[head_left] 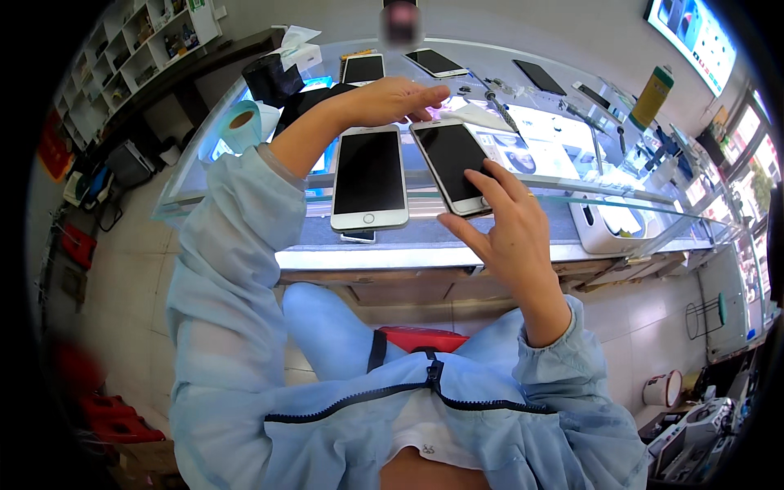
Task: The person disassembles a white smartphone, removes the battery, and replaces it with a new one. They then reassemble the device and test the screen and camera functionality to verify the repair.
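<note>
Two white-framed smartphones with dark screens are side by side at the near edge of the glass counter. My right hand is at the lower right corner of the tilted right smartphone, fingertips on its screen and side, thumb by its bottom edge. Above the tops of both phones is my left hand, its fingers stretched out and nothing visible in them; its underside is hidden. Upright below it, the left smartphone is touched by neither hand.
More phones, a white-framed one and a black one among them, lie farther back. A screwdriver-like tool rests behind the right phone. A blue roll stands left, a yellow-green bottle right, and a white bin near the front.
</note>
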The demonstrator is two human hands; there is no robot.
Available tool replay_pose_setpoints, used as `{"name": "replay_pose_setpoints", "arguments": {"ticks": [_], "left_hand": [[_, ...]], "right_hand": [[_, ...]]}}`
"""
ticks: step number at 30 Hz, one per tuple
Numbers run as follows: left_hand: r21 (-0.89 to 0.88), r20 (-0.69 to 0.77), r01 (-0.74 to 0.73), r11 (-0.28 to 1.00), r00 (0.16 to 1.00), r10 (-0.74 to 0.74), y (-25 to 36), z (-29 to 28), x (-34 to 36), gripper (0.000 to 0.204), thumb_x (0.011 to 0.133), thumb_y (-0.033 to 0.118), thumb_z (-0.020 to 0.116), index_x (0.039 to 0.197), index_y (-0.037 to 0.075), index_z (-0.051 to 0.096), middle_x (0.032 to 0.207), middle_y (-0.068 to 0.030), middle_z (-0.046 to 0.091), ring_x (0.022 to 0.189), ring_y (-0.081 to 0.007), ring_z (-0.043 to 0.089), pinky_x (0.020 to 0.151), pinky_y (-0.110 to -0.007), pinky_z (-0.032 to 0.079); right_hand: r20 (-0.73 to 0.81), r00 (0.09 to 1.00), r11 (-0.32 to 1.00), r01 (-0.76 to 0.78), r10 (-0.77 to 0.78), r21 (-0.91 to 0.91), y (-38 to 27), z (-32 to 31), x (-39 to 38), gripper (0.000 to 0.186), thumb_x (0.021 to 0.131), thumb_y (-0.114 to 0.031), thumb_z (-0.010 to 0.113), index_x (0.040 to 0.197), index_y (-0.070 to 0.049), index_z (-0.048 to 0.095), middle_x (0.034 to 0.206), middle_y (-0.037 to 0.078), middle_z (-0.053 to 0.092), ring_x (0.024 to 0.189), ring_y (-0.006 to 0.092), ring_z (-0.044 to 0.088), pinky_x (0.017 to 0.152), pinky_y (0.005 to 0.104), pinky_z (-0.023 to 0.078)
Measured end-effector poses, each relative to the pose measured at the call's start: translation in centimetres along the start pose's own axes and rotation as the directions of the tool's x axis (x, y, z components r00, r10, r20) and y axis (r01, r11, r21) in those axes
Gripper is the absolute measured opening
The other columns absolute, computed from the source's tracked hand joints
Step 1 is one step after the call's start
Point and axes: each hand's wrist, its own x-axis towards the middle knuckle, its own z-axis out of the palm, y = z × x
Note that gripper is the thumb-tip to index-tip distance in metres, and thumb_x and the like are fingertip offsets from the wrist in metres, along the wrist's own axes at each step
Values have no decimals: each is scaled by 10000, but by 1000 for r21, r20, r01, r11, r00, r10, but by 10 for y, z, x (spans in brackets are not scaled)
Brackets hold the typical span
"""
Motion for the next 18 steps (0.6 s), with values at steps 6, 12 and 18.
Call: {"name": "replay_pose_setpoints", "arguments": {"ticks": [6,12,18], "left_hand": [[-74,35,186,980,982,-183,29,12,-5,771,830,663,433,1152,-27,553,1016,-178,626,944,-205,603,846,-280,462],[-242,50,135,961,991,-127,55,31,-25,544,804,525,610,999,17,621,909,-70,621,776,-135,576,735,-244,464],[-623,162,168,764,983,-83,102,111,-103,544,835,128,649,1283,20,359,1091,-47,556,913,-82,555,754,-241,476]], "right_hand": [[-96,994,981,-27,45,190,4,-12,-14,398,593,-176,727,959,-36,653,1118,162,582,989,331,567,846,383,453],[-176,984,980,60,-26,189,16,-42,-52,458,513,-94,747,964,-81,671,1147,147,579,1096,360,524,910,414,431],[-49,976,927,216,-211,306,39,-76,-102,424,513,-123,780,928,-103,692,1164,168,571,1119,439,495,915,461,436]]}}
